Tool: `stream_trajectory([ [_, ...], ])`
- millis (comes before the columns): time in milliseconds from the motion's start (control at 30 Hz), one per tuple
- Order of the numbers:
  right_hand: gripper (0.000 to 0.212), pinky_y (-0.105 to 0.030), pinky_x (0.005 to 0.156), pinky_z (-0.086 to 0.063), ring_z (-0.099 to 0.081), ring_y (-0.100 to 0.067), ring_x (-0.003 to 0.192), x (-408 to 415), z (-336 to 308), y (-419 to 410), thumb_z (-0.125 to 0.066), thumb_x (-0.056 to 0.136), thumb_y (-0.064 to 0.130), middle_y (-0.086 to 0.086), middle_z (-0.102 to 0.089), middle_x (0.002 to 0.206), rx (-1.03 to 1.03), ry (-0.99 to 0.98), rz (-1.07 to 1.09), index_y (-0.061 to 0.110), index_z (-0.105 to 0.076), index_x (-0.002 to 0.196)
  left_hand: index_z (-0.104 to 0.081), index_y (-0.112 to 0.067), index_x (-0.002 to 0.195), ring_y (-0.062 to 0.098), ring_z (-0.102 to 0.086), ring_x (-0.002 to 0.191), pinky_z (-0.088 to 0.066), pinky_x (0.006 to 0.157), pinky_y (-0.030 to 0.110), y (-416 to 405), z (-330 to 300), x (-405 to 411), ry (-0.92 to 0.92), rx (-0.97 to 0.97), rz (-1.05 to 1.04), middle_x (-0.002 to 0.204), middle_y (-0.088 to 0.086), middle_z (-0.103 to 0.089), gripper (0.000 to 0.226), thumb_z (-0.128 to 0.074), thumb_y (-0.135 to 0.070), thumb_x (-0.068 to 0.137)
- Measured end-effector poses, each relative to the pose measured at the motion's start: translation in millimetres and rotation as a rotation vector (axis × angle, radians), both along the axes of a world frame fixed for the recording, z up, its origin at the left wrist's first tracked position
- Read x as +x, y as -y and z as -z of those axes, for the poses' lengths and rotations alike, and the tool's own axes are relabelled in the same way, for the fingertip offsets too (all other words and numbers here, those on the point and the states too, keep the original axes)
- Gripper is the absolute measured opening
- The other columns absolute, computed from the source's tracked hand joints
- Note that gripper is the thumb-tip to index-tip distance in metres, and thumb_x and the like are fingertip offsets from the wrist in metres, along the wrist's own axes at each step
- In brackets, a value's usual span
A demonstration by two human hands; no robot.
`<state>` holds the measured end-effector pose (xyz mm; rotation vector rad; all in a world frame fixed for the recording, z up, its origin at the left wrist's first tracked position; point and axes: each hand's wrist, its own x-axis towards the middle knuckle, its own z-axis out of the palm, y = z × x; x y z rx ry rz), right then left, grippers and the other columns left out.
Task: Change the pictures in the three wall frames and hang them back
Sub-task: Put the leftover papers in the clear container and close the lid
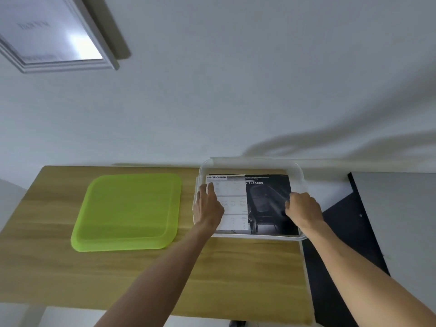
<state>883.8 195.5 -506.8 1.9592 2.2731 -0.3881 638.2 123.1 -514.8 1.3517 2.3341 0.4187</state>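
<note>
Two bare forearms reach forward from the bottom edge toward a clear plastic storage box [297,169] at the far right end of a light wooden table [42,267]; the left hand [208,204] lies inside the box with its fingers fairly straight and spread, resting flat on a white printed sheet headed "SPECIFICATION" [232,197]; the right hand [304,208] is over the right part of the box with its fingers curled down onto a dark glossy sheet with white lettering and a shadowy picture [266,204], though whether it pinches that sheet or only presses on it cannot be told. The white sheet lies on top of the dark one, covering its left part; both lie flat in the bottom of the box.

Well to the left of the box a translucent lime-green square plastic lid with rounded corners [127,211] lies flat on the table, apart from the box. Above, on the white wall [236,79], a white-moulded picture frame [70,64] hangs at the upper left, only partly in view, its glass glaring and its faint lettering too blurred to read. To the right of the table stands a black-edged grey surface [401,208].
</note>
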Motion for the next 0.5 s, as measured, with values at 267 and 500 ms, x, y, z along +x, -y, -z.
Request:
stream_trajectory([
  [267, 0.047, -0.048, 0.085, -0.053, -0.058, -0.039, 0.114, 28.3, -2.1, -0.6, -0.055, 0.098, 0.019, -0.021, -0.056, 0.131, 0.073, -0.149, 0.218, 0.006, -0.044, 0.142, -0.033, -0.007, 0.139, 0.036, -0.048, 0.117, -0.046, 0.088, 0.042, 9.4, 2.7, -24.2, -0.132, -0.074, -0.107, 0.135, 0.017, -0.042, 0.062, -0.055, 0.001, 0.082],
  [500, 0.042, -0.046, 0.097, -0.053, -0.064, -0.036, 0.114, 34.0, 10.4, 13.7, -0.055, 0.099, 0.012, -0.021, -0.065, 0.124, -0.009, -0.307, 0.223, 0.001, -0.050, 0.139, -0.047, -0.010, 0.136, 0.038, -0.059, 0.105, -0.047, 0.076, 0.042, 27.0, 6.8, -45.7, 0.046, -0.070, -0.172, 0.123, 0.015, -0.058, 0.056, -0.044, 0.007, 0.083],
])
